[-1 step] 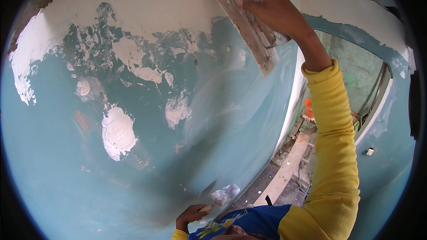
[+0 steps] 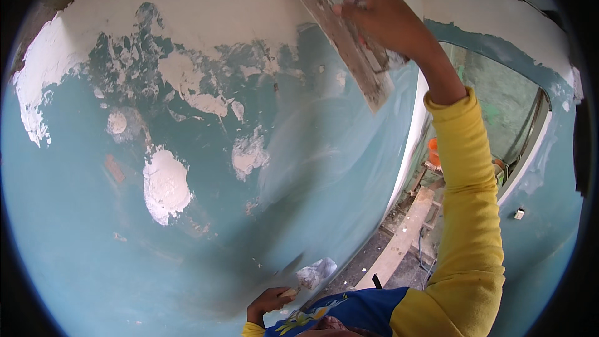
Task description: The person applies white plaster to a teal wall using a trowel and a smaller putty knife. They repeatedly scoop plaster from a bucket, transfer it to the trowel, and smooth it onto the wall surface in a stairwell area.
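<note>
A: Blue-green wall (image 2: pixel 68 212) fills most of your view, w/ a rough white patch (image 2: pixel 166 186) on the L and a paler coat (image 2: pixel 206 0) up top. What's your L hand (image 2: pixel 267 302) on?

B: It's wrapped round the handle of a small scraper (image 2: pixel 316 273), low centre. Higher & further R, your R hand (image 2: pixel 387 19) clasps a wide trowel (image 2: pixel 339 39), tilted, up by the wall (touching or just off it, can't tell).

A: Past those?

B: A plank (image 2: pixel 399 237) down low, an orange bucket (image 2: pixel 433 151), then an opening (image 2: pixel 493 100) in the wall.

A: Any risks for you?

B: Prob. two: press one end of your trowel harder & its corner could gouge the coat; roll your L wrist & whatever's on the scraper might drop.

A: & how do your tools look?

B: Trowel's long, straight-edged, brown-grey, w/ pale smears. Scraper's blade is much shorter & whitish, poss. putty; too small to be sure.
</note>
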